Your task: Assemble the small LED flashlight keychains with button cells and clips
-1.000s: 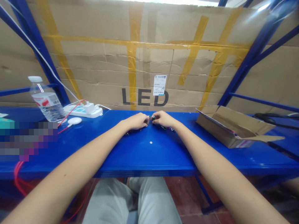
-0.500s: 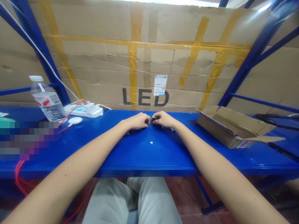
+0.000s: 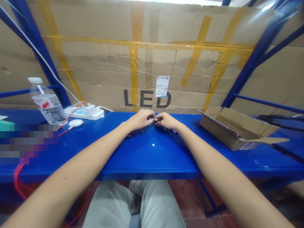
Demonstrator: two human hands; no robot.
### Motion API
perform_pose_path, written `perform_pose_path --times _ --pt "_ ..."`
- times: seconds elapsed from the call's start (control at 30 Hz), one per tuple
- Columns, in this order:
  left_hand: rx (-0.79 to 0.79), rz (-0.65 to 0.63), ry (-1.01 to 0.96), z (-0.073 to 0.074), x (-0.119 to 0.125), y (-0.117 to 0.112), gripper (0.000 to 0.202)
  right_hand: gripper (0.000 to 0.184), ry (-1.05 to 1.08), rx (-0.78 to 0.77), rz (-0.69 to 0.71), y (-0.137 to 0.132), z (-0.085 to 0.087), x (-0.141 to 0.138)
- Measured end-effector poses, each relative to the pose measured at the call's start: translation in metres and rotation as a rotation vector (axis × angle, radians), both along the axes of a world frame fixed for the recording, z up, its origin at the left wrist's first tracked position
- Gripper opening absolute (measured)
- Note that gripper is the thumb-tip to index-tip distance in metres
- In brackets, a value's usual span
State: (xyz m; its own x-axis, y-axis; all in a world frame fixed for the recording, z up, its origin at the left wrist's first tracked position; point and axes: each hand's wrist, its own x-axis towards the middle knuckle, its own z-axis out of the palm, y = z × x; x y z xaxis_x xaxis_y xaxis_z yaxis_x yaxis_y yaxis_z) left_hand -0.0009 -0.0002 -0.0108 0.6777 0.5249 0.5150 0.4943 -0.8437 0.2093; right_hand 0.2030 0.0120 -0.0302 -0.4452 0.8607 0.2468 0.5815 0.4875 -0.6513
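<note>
Left hand (image 3: 142, 119): curled fingers block my view, can't tell if they pinch anything. Right hand (image 3: 166, 121) covers part of a small piece (image 3: 156, 120), too tiny on my feed to identify. Colourful bits (image 3: 172, 130) half tucked under the right hand, dark bits (image 3: 129, 135) by the left wrist: too small for me to name. Label (image 3: 162, 86) print unreadable. Pixel blocks mask something at left; teal thing (image 3: 6, 126) cut by left edge. Forearms (image 3: 78, 167) and trousers (image 3: 109, 205) run off the bottom.
</note>
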Motion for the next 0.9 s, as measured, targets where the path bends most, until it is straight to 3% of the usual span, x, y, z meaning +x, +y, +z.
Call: perform_pose_path --times 0.27,0.53,0.67,0.77,0.83,0.9 --pt "0.151 -0.058 -0.03 -0.007 0.005 0.003 0.013 0.016 0.048 0.029 0.065 0.001 -0.001 -0.001" --pt "0.125 -0.038 -0.01 -0.008 0.003 0.004 0.017 0.016 0.046 0.054 0.081 0.003 -0.003 -0.001" --pt "0.039 0.015 -0.066 -0.006 0.004 0.002 0.016 0.015 0.112 0.014 0.038 -0.001 -0.001 -0.006" --pt "-0.088 0.045 -0.195 -0.004 0.005 0.001 0.013 0.03 0.217 -0.097 0.013 -0.006 0.001 -0.011" --pt "-0.132 0.079 -0.3 -0.002 0.004 0.002 0.014 0.042 0.244 -0.109 -0.076 -0.009 0.003 -0.013" --pt "-0.139 0.125 -0.41 0.001 0.001 0.005 0.016 0.04 0.187 -0.049 -0.229 -0.011 0.005 -0.016"
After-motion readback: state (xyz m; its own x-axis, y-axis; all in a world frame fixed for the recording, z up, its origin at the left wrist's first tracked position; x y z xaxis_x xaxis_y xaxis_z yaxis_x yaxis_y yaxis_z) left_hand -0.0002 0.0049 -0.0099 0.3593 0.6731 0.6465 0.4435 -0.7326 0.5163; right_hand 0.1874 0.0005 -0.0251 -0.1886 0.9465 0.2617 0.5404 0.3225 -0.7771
